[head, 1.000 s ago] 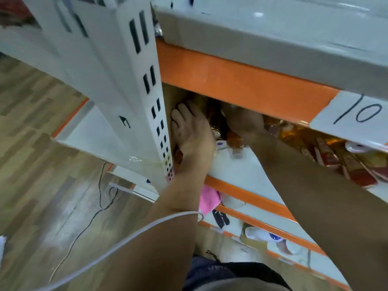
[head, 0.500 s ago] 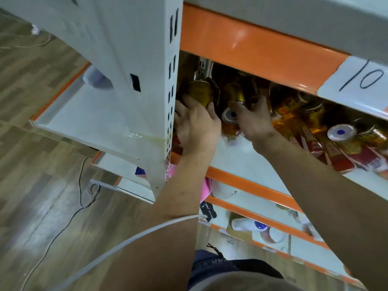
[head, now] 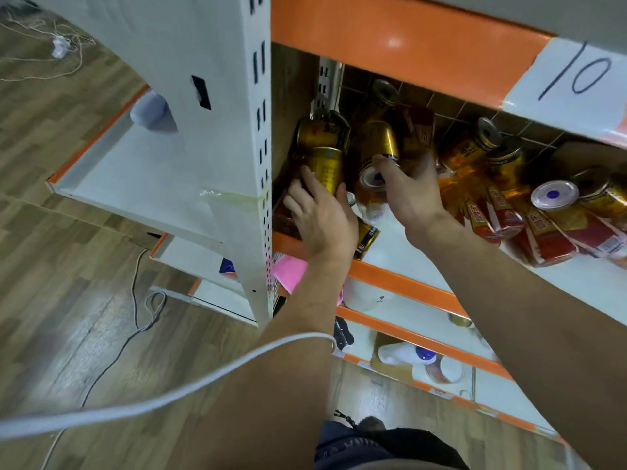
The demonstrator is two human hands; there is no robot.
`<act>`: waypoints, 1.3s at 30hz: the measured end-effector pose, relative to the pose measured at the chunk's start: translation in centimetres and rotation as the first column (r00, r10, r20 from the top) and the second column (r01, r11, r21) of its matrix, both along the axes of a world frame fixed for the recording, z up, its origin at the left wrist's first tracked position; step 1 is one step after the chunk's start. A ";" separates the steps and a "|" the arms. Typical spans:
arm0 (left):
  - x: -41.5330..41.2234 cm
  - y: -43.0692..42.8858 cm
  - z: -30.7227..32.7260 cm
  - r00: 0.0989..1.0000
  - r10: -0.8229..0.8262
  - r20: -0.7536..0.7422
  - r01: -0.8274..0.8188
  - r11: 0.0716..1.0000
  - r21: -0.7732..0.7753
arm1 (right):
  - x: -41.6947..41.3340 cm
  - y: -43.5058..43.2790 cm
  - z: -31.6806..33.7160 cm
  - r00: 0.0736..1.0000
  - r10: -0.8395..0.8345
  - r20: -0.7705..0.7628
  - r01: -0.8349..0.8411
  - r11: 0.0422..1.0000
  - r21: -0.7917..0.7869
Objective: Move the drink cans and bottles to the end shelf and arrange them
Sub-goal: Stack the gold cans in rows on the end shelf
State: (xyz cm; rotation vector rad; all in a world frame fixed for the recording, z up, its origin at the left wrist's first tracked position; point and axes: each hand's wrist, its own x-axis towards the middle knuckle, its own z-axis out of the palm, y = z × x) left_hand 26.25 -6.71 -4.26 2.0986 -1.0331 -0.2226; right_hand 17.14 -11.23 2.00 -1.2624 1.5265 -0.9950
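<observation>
Position: both hands reach into the left end of a white shelf [head: 407, 262] that sits under an orange beam [head: 390, 39]. The beam carries a paper label [head: 576, 76] marked "10".

Left hand [head: 319, 215]: fingers are extended and spread. The fingertips lie on an upright gold can [head: 325, 167] beside the perforated white post [head: 237, 130]. A dark-banded can [head: 366, 237] lies on its side and projects from under the palm at the shelf's front edge. No grasp is visible.

Right hand [head: 410, 191]: grasping a tilted gold can [head: 376, 144]. The thumb lies across the can's near rim and the fingers reach round its far side.

Stock: more gold cans stand or lean at the back of the shelf. Red-labelled bottles [head: 543, 232] lie on their sides to the right of the right hand, packed against one another.

End shelf [head: 129, 171]: a white deck with an orange edge, left of the post. It holds one pale object [head: 152, 113], which is too blurred to name.

A white cable [head: 169, 401] crosses the left forearm.
</observation>
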 end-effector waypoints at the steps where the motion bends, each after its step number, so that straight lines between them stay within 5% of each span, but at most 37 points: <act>1: 0.0 -0.1 -0.2 0.999 0.019 -0.030 -0.020 1.000 -0.011 | -0.3 0.1 0.0 1.000 0.008 0.020 -0.008 1.000 0.000; 8: 0.0 1.7 2.2 0.891 0.027 -0.452 -0.126 0.974 -0.189 | -3.4 1.5 0.2 0.974 0.096 0.206 -0.108 0.993 0.046; 14: -2.5 4.1 6.7 0.450 -0.192 -0.872 -0.184 0.935 -0.302 | -10.1 4.1 2.5 0.843 0.119 0.524 -0.210 0.971 0.116; 16: -3.7 3.5 7.0 0.443 -0.213 -0.871 -0.111 0.951 -0.289 | -12.7 5.4 3.1 0.795 0.113 0.596 -0.229 0.966 0.123; 19: -7.1 2.6 8.3 0.266 -0.321 -0.909 0.006 0.944 -0.331 | -16.7 7.6 4.0 0.721 0.089 0.688 -0.229 0.967 0.114; 22: -12.0 3.6 9.3 0.333 -0.391 -0.858 0.244 0.915 -0.322 | -21.6 9.6 4.5 0.761 0.015 0.648 -0.116 0.987 0.114; 29: -27.5 7.6 9.7 0.287 -0.605 -0.743 0.629 0.704 -0.330 | -38.5 17.3 5.0 0.826 -0.147 0.545 0.119 0.989 0.087; 39: -50.8 10.3 14.6 0.091 -0.753 -0.651 0.850 0.400 -0.344 | -61.0 25.8 7.2 0.755 -0.458 0.469 0.491 0.869 0.058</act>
